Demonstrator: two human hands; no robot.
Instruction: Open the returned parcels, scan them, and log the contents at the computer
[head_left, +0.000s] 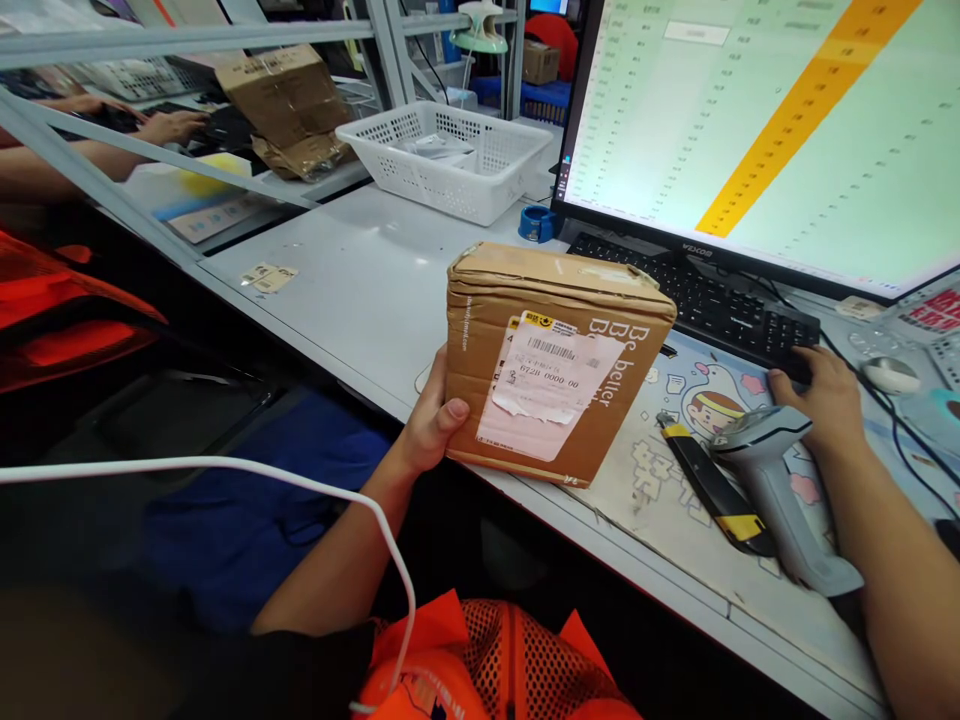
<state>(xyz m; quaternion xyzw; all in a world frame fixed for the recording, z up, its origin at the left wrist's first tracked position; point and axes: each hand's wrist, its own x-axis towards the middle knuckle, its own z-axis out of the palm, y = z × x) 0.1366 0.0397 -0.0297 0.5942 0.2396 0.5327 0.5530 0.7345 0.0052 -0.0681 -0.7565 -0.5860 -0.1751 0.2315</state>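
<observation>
My left hand (pixel 435 418) grips the lower left side of a brown cardboard box (pixel 555 370), thumb on its front face. The box is tilted, its front turned towards me, and carries a torn white shipping label (pixel 553 385). At the right, my right hand (pixel 821 390) rests at the near right corner of a black keyboard (pixel 720 300), fingers stretched over the keys. Beside that forearm lies a grey barcode scanner (pixel 780 500). A black and yellow utility knife (pixel 712 488) lies just left of the scanner.
A monitor (pixel 757 130) stands behind the keyboard. White plastic basket (pixel 450 160) and blue tape roll (pixel 537 224) sit at the back. A metal frame (pixel 187 45) borders the left, with another person's hand (pixel 171 127) beyond it. A white cable (pixel 300 480) crosses in front. A mouse (pixel 891 375) lies right.
</observation>
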